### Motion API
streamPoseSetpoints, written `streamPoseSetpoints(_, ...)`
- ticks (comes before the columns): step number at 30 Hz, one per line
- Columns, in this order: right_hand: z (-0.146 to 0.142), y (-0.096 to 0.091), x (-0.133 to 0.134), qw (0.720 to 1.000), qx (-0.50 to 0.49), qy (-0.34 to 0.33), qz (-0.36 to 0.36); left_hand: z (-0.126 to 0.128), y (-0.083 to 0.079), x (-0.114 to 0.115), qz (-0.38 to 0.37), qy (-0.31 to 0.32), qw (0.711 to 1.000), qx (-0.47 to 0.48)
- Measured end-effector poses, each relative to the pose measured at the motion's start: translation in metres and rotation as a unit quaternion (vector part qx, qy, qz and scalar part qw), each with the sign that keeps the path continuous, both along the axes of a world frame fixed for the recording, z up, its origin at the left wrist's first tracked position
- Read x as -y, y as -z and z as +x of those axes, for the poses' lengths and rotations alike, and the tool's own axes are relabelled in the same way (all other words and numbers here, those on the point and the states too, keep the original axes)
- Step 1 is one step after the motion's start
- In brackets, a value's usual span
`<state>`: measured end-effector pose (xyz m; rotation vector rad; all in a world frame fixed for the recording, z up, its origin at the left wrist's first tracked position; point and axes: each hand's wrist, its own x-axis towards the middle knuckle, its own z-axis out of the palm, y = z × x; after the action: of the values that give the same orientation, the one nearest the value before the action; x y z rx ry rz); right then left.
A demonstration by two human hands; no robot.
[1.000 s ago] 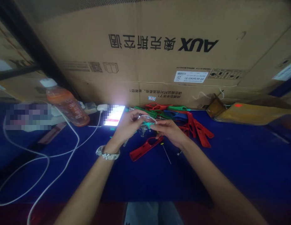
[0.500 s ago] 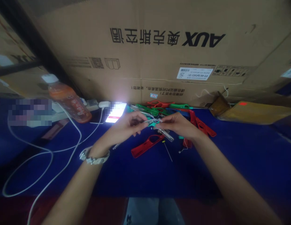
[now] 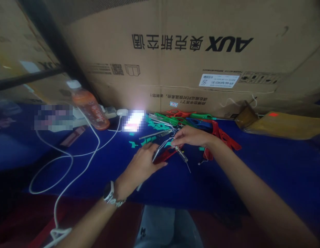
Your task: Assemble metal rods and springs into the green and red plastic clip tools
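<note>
My left hand (image 3: 146, 160) is curled beside a red plastic casing (image 3: 168, 155), palm down. A thin metal rod-like tool (image 3: 156, 153) shows between its thumb and fingers, and a pale rod end pokes out below the palm. My right hand (image 3: 188, 136) pinches a small green plastic part (image 3: 168, 144) with thin white wires (image 3: 163, 142) at the fingertips. Below those fingertips a clear cylinder (image 3: 181, 154) slants down to the right. Beyond its lower end a thin pin (image 3: 188, 167) shows on the blue surface.
Behind the hands lie red, green and blue plastic casings (image 3: 201, 122) and green bits (image 3: 133, 144). At left are a lit phone (image 3: 134, 120), a drink bottle (image 3: 90, 106) and white cables (image 3: 72, 156). A large carton (image 3: 175, 79) stands behind; a yellow packet (image 3: 291, 125) lies right.
My left hand has parted from the right and moved down and nearer, over by the red casing. The right hand stays close to its place, holding the green part. The view has shifted slightly.
</note>
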<state>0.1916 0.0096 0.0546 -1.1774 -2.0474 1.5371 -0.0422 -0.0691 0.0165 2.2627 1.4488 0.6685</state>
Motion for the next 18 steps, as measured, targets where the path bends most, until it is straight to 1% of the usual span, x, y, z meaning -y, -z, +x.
streamPoseSetpoints(3,-0.001,0.001,0.004,0.999,0.0,0.028,0.034,-0.001,0.003,-0.006,-0.036,0.02,0.999,-0.016)
streamPoseSetpoints(4,-0.002,0.001,0.006,0.998,-0.005,0.042,0.05,-0.001,0.003,-0.008,-0.036,0.023,0.999,-0.016)
streamPoseSetpoints(6,-0.004,-0.002,0.009,0.994,-0.026,0.075,0.076,-0.002,0.003,-0.012,-0.01,0.014,1.0,-0.019)
streamPoseSetpoints(8,-0.008,-0.005,0.012,0.989,-0.06,0.107,0.088,0.0,0.001,-0.012,0.016,-0.015,0.999,-0.024)
streamPoseSetpoints(9,-0.01,-0.007,0.014,0.986,-0.076,0.12,0.09,0.001,0.001,-0.01,0.017,-0.035,0.999,-0.02)
streamPoseSetpoints(10,-0.013,-0.008,0.016,0.983,-0.092,0.13,0.092,0.004,0.0,-0.007,0.009,-0.058,0.998,-0.01)
streamPoseSetpoints(12,-0.018,-0.006,0.019,0.977,-0.121,0.15,0.089,0.01,-0.002,0.0,-0.031,-0.1,0.994,0.027)
streamPoseSetpoints(14,-0.023,0.0,0.024,0.97,-0.157,0.176,0.055,0.02,-0.003,0.007,-0.071,-0.121,0.987,0.079)
streamPoseSetpoints(16,-0.026,0.008,0.027,0.956,-0.207,0.204,-0.02,0.031,-0.005,0.013,-0.126,-0.131,0.971,0.156)
streamPoseSetpoints(18,-0.027,0.015,0.03,0.937,-0.259,0.218,-0.087,0.04,-0.006,0.019,-0.201,-0.119,0.949,0.21)
